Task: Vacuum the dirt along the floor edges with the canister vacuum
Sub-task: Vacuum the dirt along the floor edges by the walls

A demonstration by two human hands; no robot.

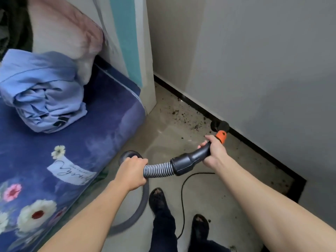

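Both hands hold the vacuum: right hand (pixel 214 151) closed on the handle (pixel 192 159), left hand (pixel 131 171) closed on the hose (pixel 158 170). Its nozzle (pixel 221 127) touches the floor's wall edge beside scattered dirt (pixel 183 115). Next, likely sweeping toward the corner.

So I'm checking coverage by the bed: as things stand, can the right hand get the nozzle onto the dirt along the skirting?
Probably yes. The right hand holds the nozzle at the black skirting, and the dirt lies just ahead on bare floor with nothing between.
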